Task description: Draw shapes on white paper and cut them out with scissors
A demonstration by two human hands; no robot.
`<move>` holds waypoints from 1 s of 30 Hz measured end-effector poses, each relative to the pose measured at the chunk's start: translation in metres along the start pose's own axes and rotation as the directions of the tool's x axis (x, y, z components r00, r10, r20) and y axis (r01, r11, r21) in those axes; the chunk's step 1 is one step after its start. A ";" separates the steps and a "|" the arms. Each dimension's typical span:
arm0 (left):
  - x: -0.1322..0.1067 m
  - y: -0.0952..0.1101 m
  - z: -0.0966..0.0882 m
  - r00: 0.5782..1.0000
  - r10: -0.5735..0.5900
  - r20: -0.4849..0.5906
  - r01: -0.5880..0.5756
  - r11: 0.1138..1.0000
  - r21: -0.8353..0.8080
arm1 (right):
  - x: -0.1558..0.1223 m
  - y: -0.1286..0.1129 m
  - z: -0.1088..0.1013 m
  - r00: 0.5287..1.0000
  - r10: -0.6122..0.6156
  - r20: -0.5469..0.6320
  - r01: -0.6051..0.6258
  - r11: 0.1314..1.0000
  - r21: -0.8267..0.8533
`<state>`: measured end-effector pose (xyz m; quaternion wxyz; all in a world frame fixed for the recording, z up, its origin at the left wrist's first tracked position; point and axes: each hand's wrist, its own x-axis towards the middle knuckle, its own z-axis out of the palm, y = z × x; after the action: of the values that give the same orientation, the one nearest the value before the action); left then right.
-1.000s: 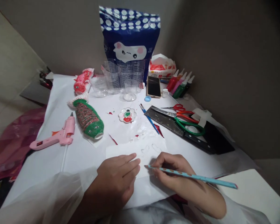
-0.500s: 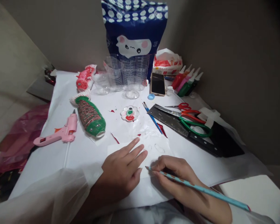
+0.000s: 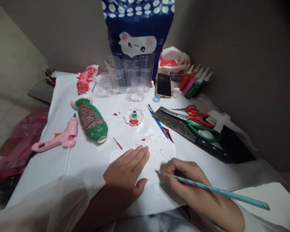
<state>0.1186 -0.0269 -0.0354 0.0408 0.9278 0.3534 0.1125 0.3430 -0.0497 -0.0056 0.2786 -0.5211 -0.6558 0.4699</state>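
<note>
My left hand point(image 3: 125, 174) lies flat, fingers stretched out, pressing down a white sheet of paper point(image 3: 149, 162) at the near edge of the table. My right hand point(image 3: 183, 180) is closed around a light blue pencil point(image 3: 215, 190), whose tip rests on the paper just right of my left hand. Faint pencil outlines show on the sheet above the tip. A thin white sleeve covers my left forearm.
On the white-covered table point(image 3: 62, 161) lie a pink glue gun point(image 3: 60, 137), a green bottle fish point(image 3: 91, 120), a red bottle fish point(image 3: 85, 80), a paint palette point(image 3: 133, 116), a brush point(image 3: 158, 120), scissors point(image 3: 198, 124), a black ruler point(image 3: 183, 129), a phone point(image 3: 163, 85), paint tubes point(image 3: 194, 82), clear cups point(image 3: 131, 75) and a blue dotted bag point(image 3: 137, 29).
My left hand has slid slightly forward on the paper with the fingers closer together. The pencil tip has shifted a little to the right. The camera view moved slightly.
</note>
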 end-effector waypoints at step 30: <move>-0.005 -0.004 0.008 0.997 0.008 0.074 -0.002 0.996 -0.086 | -0.006 -0.001 -0.001 0.998 0.019 -0.061 -0.023 0.997 -0.071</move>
<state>0.1147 -0.0273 -0.0443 0.0933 0.9296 0.3441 0.0932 0.3449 -0.0549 -0.0033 0.2742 -0.5515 -0.6582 0.4331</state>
